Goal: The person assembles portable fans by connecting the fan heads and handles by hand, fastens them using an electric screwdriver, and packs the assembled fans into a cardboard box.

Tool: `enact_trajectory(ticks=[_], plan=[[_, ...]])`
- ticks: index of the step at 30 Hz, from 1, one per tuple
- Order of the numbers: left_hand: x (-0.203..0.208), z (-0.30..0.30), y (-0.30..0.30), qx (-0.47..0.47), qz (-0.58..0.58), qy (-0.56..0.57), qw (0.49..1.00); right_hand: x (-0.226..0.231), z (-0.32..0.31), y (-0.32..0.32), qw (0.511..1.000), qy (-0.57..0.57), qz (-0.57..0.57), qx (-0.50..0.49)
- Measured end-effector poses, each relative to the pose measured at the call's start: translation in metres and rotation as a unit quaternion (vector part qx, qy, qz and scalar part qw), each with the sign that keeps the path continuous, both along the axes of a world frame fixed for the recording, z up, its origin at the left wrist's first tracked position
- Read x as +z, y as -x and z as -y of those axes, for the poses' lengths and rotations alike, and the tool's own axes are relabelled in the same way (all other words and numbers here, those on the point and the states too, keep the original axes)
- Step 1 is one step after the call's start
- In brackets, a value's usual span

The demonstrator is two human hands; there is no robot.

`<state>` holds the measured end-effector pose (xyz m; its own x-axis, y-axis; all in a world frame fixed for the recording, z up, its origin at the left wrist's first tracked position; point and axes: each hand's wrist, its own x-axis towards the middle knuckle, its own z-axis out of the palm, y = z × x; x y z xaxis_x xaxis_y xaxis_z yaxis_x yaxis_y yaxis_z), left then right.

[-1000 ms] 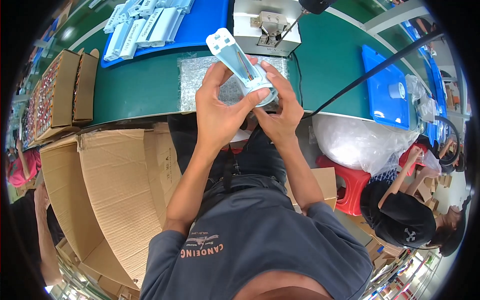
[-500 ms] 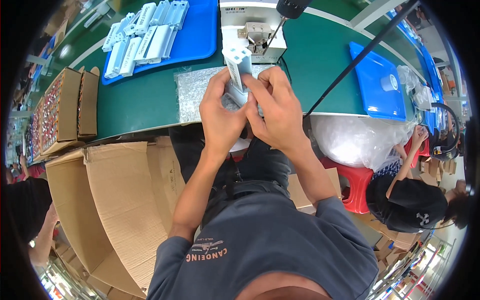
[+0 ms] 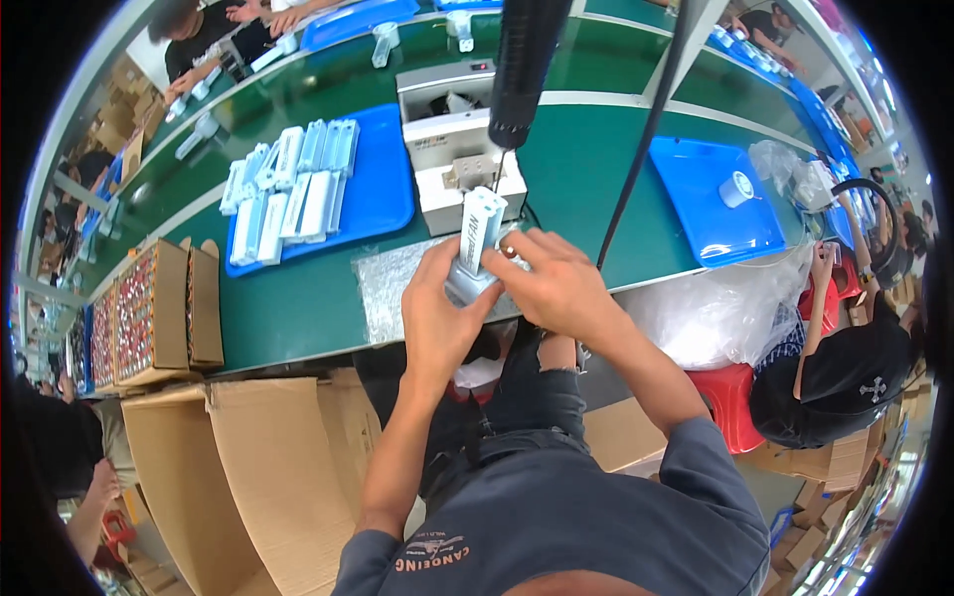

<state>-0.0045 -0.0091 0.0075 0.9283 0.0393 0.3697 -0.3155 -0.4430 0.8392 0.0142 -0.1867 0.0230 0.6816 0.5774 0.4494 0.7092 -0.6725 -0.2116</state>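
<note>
My left hand (image 3: pixel 437 310) is closed round the lower part of a pale blue-and-white plastic housing (image 3: pixel 481 238), held tilted upright over the table's front edge. At its right side, my right hand (image 3: pixel 558 286) has curled fingers, with thumb and forefinger pinched close against the housing. What lies between those fingertips is too small to make out. Just beyond the housing hangs a black electric screwdriver (image 3: pixel 517 94), its thin bit pointing down. Behind the housing stands a white screw feeder (image 3: pixel 444 189) with a metal mechanism on its front.
A blue tray (image 3: pixel 393 189) at left bears several similar housings (image 3: pixel 288 189). Another blue tray (image 3: pixel 686 204) holds a white round part (image 3: pixel 736 189). Bubble wrap (image 3: pixel 386 298) lies under my hands. Cartons (image 3: pixel 139 318) stand left; a large open box (image 3: pixel 268 447) is below. A co-worker (image 3: pixel 845 377) sits right.
My view has shifted, showing more of the table's far side. The housing has turned so its printed face shows, and my right fingers have moved to its lower right side.
</note>
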Motion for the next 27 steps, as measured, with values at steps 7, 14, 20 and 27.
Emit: enact_trajectory(ticks=[7, 14, 20, 27], plan=[[-0.002, -0.011, -0.011, -0.082, -0.083, 0.193, 0.974, -0.008, 0.01, -0.01, 0.889, -0.371, -0.269, 0.0], [-0.013, -0.049, -0.003, -0.345, -0.187, 0.418, 0.819, -0.007, 0.016, -0.005, 0.681, -0.453, -0.567, 0.096], [-0.007, -0.05, 0.014, -0.424, -0.308, 0.374, 0.765, 0.011, 0.035, 0.033, 0.66, -0.359, -0.646, 0.136], [0.009, -0.035, 0.029, -0.437, -0.295, 0.304, 0.794, 0.062, 0.073, 0.048, 0.752, -0.231, -0.615, 0.048]])
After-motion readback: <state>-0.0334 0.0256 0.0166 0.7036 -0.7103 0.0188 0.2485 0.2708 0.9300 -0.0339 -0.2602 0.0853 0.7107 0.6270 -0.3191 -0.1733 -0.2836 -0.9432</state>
